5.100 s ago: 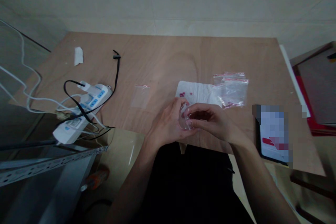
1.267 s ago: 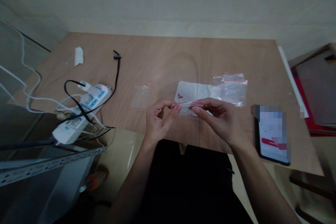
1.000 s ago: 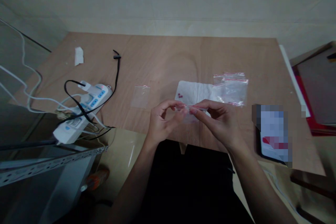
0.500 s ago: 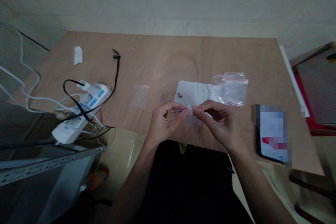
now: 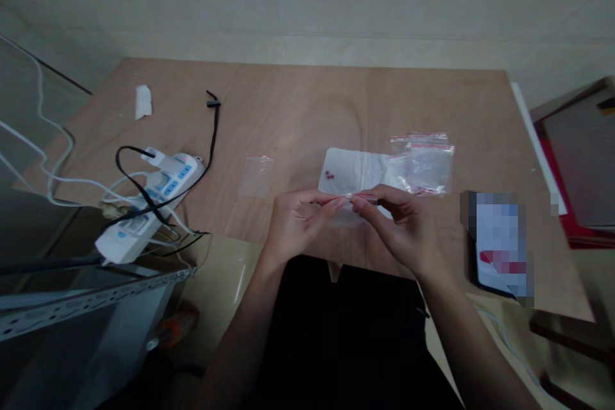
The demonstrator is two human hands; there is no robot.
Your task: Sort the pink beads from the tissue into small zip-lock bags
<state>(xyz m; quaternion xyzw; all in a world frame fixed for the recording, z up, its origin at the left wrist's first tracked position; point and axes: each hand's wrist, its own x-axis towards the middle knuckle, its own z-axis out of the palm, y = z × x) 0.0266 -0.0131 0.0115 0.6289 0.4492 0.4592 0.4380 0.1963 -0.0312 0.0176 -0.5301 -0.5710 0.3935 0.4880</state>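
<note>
Between them, my left hand [image 5: 300, 218] and my right hand [image 5: 401, 221] pinch the red-lined top edge of a small clear zip bag [image 5: 350, 218], thumbs close together. The bag hangs low over the front of the table, its lower part faint against the wood. Just beyond my hands lies a white paper sheet [image 5: 353, 165] with a few tiny dark red pieces [image 5: 329, 175] on its left part. Several clear zip bags [image 5: 425, 163] overlap the sheet's right end. Another single zip bag [image 5: 257, 176] lies flat to the left of my left hand.
A white power strip [image 5: 154, 205] with plugs and tangled cables takes up the table's left edge. A black cable [image 5: 216, 122] reaches toward the back. A scrap of white paper [image 5: 143, 102] lies back left. On the right rests a phone [image 5: 500, 246], partly blurred out.
My left hand has shifted slightly left, and its grip on the bag's top edge has moved a little. The bag remains between both hands; the things on the table are unmoved.
</note>
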